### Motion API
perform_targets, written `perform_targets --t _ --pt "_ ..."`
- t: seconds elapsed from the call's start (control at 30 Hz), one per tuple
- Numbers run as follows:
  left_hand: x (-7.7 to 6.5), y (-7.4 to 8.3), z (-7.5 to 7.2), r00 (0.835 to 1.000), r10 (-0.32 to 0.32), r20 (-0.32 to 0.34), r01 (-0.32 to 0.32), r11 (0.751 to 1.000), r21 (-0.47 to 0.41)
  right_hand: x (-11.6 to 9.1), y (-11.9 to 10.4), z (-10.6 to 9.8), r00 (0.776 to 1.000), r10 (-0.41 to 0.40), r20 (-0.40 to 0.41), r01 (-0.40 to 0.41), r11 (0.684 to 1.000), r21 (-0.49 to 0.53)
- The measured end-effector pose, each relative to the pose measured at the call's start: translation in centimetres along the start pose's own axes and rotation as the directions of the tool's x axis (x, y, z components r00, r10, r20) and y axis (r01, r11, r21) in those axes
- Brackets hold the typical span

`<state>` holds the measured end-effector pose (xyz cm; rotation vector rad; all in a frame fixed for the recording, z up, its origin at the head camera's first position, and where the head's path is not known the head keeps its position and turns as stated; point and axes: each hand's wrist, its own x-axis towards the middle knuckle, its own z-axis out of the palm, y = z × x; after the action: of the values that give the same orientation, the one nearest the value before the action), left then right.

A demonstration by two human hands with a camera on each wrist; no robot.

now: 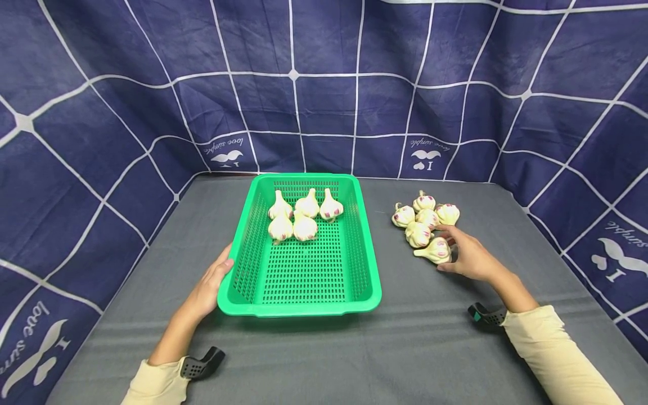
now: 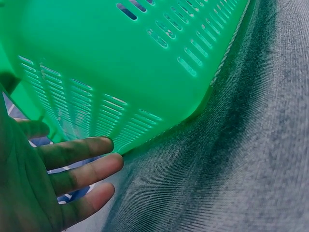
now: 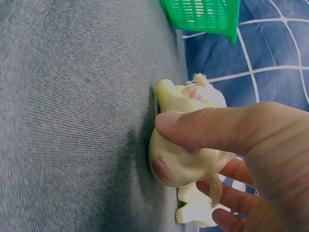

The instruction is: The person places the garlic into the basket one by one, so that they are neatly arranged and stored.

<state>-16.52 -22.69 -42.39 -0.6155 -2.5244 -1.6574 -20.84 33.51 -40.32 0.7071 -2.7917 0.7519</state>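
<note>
A green plastic basket [image 1: 304, 309] stands on the grey cloth with several garlic bulbs [image 1: 305, 226] grouped toward its far end. At its left side is my left hand [image 1: 210, 287], thumb at the rim. The left wrist view shows that hand's fingers [image 2: 91, 169] spread and fairly straight beside the slotted wall. To the right of the basket, my right hand [image 1: 471, 256] curls around the nearest garlic bulb [image 1: 438, 251] of a second group. That bulb [image 3: 178, 164] lies on the cloth between thumb and fingers in the right wrist view; its contact with the fingertips is partly hidden.
Several more garlic bulbs [image 1: 418, 234] lie close together just beyond the right hand. A dark blue checked curtain [image 1: 324, 101] borders the back and both sides of the grey cloth-covered table [image 1: 324, 360]. Each wrist wears a black band [image 1: 202, 364].
</note>
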Motion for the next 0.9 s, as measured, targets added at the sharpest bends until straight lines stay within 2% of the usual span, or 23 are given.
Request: perform_targets --t 0.37,0.73,0.9 --pt "-0.3 -0.2 0.0 1.000 0.016 -0.006 -0.016 1.000 0.004 -0.7 -0.5 -1.1 1.000 0.011 -0.027 -0.014 0.997 -0.078" --pt "-0.4 -0.2 -0.1 1.000 0.026 -0.002 -0.026 1.000 -0.008 -0.5 -0.8 -0.9 0.998 -0.054 -0.040 0.052 0.997 -0.049" --pt "-0.3 -0.3 -0.1 0.999 0.033 -0.001 -0.033 0.999 -0.010 -0.4 -1.0 -0.7 0.994 -0.049 -0.093 0.047 0.999 -0.028"
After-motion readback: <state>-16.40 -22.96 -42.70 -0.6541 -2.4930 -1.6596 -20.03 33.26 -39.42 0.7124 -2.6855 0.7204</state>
